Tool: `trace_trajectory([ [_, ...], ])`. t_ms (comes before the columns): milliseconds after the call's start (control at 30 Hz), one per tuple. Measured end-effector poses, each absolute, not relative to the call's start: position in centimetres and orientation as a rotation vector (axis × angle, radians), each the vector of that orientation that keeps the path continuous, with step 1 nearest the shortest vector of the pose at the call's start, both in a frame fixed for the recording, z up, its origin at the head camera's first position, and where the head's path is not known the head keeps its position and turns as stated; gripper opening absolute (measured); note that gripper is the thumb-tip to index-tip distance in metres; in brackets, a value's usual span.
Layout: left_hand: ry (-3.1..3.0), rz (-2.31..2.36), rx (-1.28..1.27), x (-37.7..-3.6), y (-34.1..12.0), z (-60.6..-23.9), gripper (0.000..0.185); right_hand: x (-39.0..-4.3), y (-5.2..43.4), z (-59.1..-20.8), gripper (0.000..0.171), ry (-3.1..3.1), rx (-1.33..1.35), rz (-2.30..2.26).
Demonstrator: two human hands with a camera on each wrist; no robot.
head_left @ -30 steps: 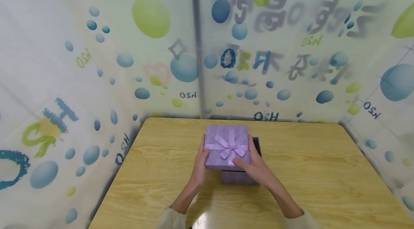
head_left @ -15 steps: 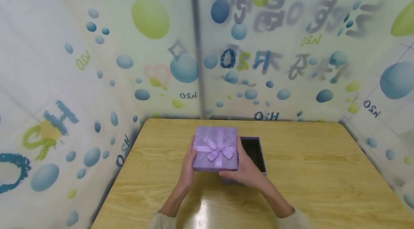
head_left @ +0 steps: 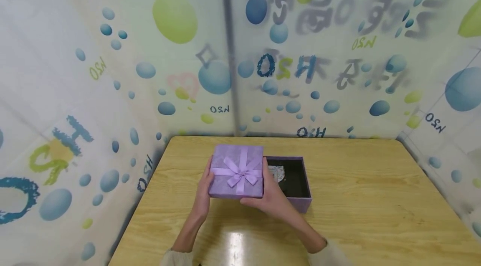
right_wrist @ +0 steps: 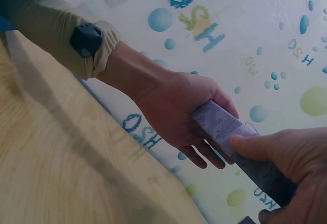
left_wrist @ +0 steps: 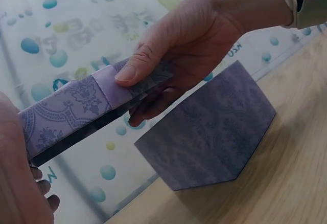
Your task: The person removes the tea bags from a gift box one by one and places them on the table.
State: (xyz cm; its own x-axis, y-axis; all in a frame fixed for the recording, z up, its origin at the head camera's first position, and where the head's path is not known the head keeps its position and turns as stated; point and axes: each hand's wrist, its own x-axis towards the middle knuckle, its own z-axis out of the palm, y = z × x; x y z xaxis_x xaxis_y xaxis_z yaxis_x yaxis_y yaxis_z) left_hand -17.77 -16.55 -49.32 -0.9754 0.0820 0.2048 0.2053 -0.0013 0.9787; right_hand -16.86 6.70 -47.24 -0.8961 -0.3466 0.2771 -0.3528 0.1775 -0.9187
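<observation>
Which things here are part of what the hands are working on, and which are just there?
In hand:
lid, held by left hand and right hand
open box
small item inside the box, too unclear to name

Just there:
table
patterned backdrop

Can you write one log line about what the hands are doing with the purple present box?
left hand: holds lid | right hand: holds lid | lid: lifted, left of box | box: open on table

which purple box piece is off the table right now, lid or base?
The lid, the piece with the ribbon bow: left hand and right hand grip its sides, left of the base. The open base sits on the table.
</observation>
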Motion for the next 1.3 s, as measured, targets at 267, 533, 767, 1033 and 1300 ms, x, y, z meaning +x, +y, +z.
trace_trajectory([
  [267, -2.203, -2.135, -0.233, -17.1, -18.7, -49.2, 0.062, -16.4, 4.4, -47.8, 0.134, -2.353, 0.697, 1.936],
  [533, -2.202, -2.165, -0.095, -16.9, -20.2, -48.8, 0.060, -16.1, 2.2, -47.8, 0.134, -2.394, 0.604, 1.986],
  [767, -2.125, -2.261, -0.031, -17.1, -21.2, -49.5, 0.057, -16.4, 0.5, -49.6, 0.132, -2.441, 0.534, 1.991],
  [1033, -2.142, -2.232, 0.074, -17.8, -22.1, -51.2, 0.056, -17.0, -0.5, -51.9, 0.133, -2.431, 0.507, 2.045],
  [1300, -2.222, -2.053, 0.229, -18.2, -22.3, -53.3, 0.056, -17.4, -1.0, -54.2, 0.132, -2.469, 0.465, 1.991],
])
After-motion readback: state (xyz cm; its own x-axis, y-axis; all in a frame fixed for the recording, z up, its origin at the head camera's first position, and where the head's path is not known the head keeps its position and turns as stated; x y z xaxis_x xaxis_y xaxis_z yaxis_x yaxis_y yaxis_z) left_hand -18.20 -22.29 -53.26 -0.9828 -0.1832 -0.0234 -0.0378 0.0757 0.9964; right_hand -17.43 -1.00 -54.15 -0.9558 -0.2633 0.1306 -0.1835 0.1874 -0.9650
